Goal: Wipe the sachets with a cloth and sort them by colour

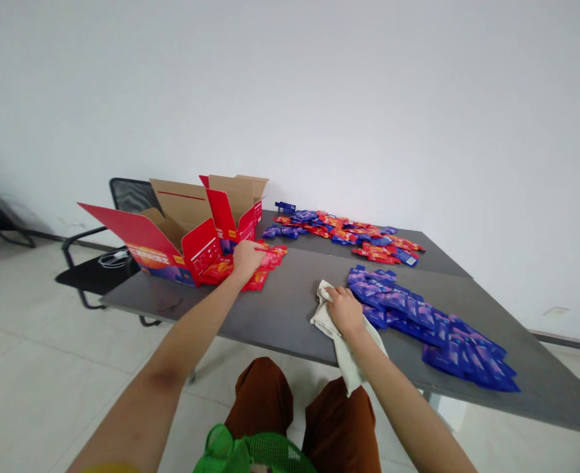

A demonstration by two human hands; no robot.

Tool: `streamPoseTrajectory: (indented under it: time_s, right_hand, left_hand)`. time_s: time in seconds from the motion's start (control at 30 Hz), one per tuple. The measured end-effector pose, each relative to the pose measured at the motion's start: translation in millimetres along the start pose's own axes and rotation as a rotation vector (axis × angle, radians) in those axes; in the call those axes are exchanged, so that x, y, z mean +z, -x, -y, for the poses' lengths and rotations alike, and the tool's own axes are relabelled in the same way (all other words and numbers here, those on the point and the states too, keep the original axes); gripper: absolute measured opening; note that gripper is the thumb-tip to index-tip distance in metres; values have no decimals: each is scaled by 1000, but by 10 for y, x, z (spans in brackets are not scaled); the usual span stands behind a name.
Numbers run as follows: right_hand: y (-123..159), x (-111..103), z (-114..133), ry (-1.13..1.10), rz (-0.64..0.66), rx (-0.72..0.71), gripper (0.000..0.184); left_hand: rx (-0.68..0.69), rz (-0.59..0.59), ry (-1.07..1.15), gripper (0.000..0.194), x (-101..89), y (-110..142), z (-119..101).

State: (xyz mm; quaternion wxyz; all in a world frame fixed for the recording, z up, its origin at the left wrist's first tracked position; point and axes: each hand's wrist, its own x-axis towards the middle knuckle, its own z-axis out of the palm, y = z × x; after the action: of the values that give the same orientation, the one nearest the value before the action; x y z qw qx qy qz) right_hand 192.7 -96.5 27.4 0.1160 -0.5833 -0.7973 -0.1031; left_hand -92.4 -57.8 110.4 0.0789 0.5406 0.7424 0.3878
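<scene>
My left hand (247,259) is closed at the spread of red packets (256,281), with the edge of one red packet showing at its fingers. Those packets lie against the front of the open red cartons. My right hand (345,311) presses down on a crumpled white cloth (325,318), fingers curled over it. Part of the cloth hangs past the table's near edge. Just right of that hand, blue-purple packets (408,309) overlap in a long slanting row.
Two red cartons with raised flaps, a nearer carton (159,246) and a farther carton (235,210), stand at the table's left. A mixed heap of red and blue packets (339,228) lies along the back of the grey table (290,315). A black chair (92,272) stands left, by the white wall.
</scene>
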Motion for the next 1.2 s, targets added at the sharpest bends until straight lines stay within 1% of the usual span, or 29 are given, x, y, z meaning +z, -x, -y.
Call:
streamPoseTrajectory:
  time_s: [0.07,0.1,0.13,0.17,0.23,0.27,0.33,0.43,0.5,0.53,0.57,0.63,0.7,0.73,0.77,0.83,0.9,1.0,1.1,1.2]
  right_hand:
    - [-7,10,-5,-7,-8,3,36]
    - [-10,15,-7,-12,-6,6,36]
    - [-12,18,-9,-17,0,9,37]
    - [-14,20,-11,-21,6,12,37]
    - [-15,18,-14,-30,18,14,37]
    - [-14,14,-14,-34,21,17,37]
    - [-9,3,-12,-39,22,29,37]
    - [-4,-9,-6,-48,27,42,36]
    - [-6,-8,-3,-59,32,46,35]
    - [-8,-6,-3,-65,33,47,35]
    - [-11,-3,-3,-70,33,48,35]
    - [-15,5,-5,-77,30,46,35]
    - [-21,13,-5,-85,22,45,34]
    - [-26,17,-3,-90,19,44,34]
    - [-32,21,1,-95,18,45,34]
    - [-43,21,14,-107,29,48,34]
    - [-42,5,31,-126,47,52,34]
    - [18,-70,46,-195,59,23,34]
    - [162,-216,30,-291,-9,-5,41]
    - [352,-373,-7,-347,-110,48,49]
  left_hand:
    - [29,-138,-189,30,8,-235,-4]
    - [56,-169,-268,33,42,-332,0]
    - [92,-161,-352,35,92,-415,9]
    - [129,-120,-437,37,153,-482,23]
    - [165,7,-577,37,282,-577,69]
    - [159,65,-622,36,341,-609,99]
    - [133,143,-661,33,432,-662,172]
    - [122,243,-685,30,482,-750,279]
    - [124,302,-709,31,460,-821,302]
    - [127,309,-725,32,433,-854,284]
    - [135,286,-739,34,397,-884,243]
    - [171,165,-751,40,305,-921,90]
    - [221,21,-730,49,213,-922,-135]
    - [243,-27,-713,52,180,-908,-259]
    - [260,-45,-698,53,164,-889,-383]
    - [285,-16,-677,50,200,-837,-608]
    - [331,89,-649,43,333,-780,-785]
    - [439,264,-584,35,694,-700,-951]
    - [549,341,-466,34,1185,-659,-1063]
    - [612,388,-260,47,1766,-698,-1235]
